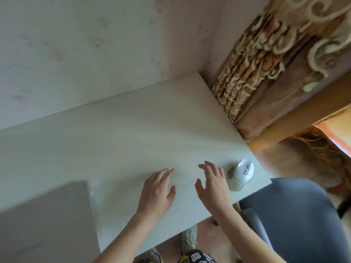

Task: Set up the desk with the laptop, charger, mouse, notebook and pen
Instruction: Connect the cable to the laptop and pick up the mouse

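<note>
Hovering empty over the desk point(123, 130), both hands point(158, 188) flank nothing; mouse point(240, 174) nearby.

— Any sleeves on those arms?
— None that I can see; both forearms are bare from the frame's edge to the left hand point(157, 190) and the right hand point(212, 186). No rings, no watch.
— And lower down?
— A dark garment point(199, 258) with pale printed patterns, and pale, worn-looking sneakers point(189, 238) with laces.

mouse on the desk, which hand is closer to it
Right. The right hand hovers open just beside the mouse, not touching it; the left hand is farther away, beyond the right.
</note>
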